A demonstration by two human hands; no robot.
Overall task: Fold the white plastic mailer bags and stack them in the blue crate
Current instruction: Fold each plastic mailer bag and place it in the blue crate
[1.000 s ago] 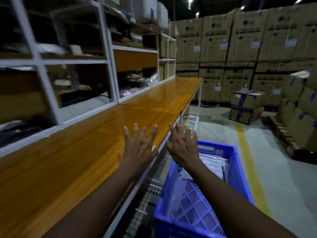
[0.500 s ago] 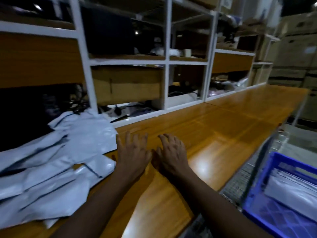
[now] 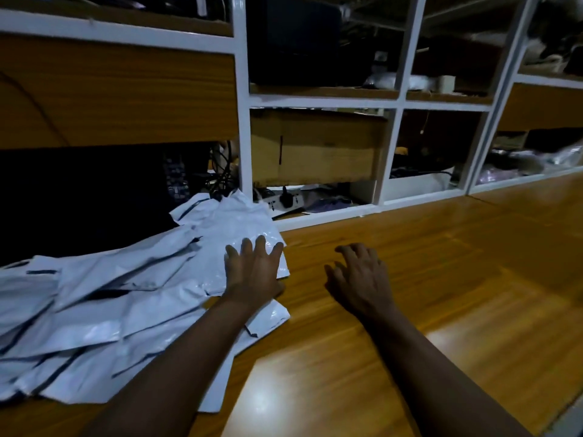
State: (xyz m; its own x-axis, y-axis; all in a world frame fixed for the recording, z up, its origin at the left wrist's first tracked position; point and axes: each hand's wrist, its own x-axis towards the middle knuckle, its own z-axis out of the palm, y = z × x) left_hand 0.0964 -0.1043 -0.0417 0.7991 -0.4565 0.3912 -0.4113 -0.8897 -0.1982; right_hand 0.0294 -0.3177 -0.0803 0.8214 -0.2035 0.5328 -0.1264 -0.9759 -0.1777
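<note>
A loose pile of several white plastic mailer bags [image 3: 104,298] with dark strips lies on the left part of the wooden bench [image 3: 441,279]. My left hand [image 3: 252,272] lies flat, fingers spread, on the right end of the top bag. My right hand [image 3: 359,275] hovers over the bare wood to the right of the pile, fingers loosely bent, holding nothing. The blue crate is out of view.
White-framed shelving [image 3: 243,121] runs along the back of the bench, holding a cardboard box [image 3: 315,146], a power strip [image 3: 280,200], cables and oddments. The bench's front edge shows at the lower right corner.
My view has swung left from the blue crate to the bag pile. Both hands moved left along the bench; the left hand now lies on the top bag.
</note>
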